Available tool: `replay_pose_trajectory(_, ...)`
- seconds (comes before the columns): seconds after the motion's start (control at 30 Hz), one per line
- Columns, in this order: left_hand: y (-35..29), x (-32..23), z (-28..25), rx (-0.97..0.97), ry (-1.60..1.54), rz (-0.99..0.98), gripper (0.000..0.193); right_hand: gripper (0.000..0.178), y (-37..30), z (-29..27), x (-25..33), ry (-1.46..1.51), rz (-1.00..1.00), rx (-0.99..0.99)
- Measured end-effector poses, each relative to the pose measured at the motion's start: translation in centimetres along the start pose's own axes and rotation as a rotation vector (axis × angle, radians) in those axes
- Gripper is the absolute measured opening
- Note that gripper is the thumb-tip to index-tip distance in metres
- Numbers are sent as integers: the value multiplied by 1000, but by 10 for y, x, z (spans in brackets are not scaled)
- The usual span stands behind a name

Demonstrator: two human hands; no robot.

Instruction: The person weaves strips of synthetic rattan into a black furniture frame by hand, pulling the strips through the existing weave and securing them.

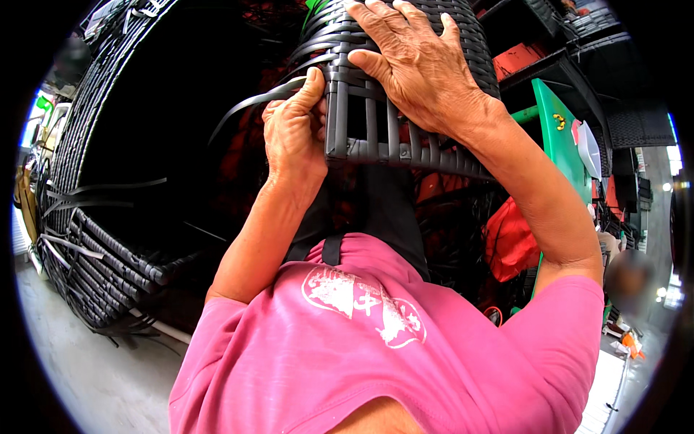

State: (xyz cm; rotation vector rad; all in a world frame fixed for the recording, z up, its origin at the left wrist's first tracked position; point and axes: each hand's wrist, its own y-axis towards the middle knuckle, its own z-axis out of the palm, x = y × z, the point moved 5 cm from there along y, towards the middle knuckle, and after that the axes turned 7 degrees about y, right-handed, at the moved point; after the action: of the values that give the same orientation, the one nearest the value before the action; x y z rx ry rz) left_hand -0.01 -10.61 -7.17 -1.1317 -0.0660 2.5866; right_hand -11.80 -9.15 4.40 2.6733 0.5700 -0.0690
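A dark grey woven furniture piece [405, 150], its slats and bound edge facing me, stands at the top middle. My left hand [293, 134] is closed at its left corner, thumb up against the weave and fingers curled partly out of sight behind the edge. From under that thumb a loose flat plastic strip [242, 105] curves out to the left. Across the woven top lies my right hand [419, 72], flat with its fingers spread and the thumb apart, holding nothing. Below the weave, open gaps show between the upright slats.
At the left stands a large black woven piece [94, 108] with loose strip ends sticking out. A green board [560, 137] rises on the right, beside a red bag [510, 242]. Grey floor [101, 369] shows at lower left. A blurred person [629, 278] is at far right.
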Motion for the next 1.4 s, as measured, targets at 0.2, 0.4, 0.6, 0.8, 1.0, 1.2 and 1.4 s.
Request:
replay_pose_trajectory(0.2,2,2,10,-119,41,39,27,55,12,-3,-30,72,97,-178)
replay_pose_trajectory(0.4,3,0,8,-102,5,81,28,56,26,-5,33,228,-102,-312)
replay_pose_trajectory(0.6,14,3,5,-51,2,120,25,56,45,7,17,283,-23,-300)
replay_pose_trajectory(0.8,17,4,-15,30,-46,67,25,64,22,-20,-89,709,163,-257)
replay_pose_trajectory(1.0,8,2,-14,37,3,46,27,56,-34,-16,-60,169,121,-107)
replay_pose_trajectory(1.2,13,-6,-11,87,-50,75,29,50,-19,-21,-63,202,62,-312)
replay_pose_trajectory(1.4,19,-15,-24,79,-27,96,29,45,-23,-22,-45,408,-243,-94)
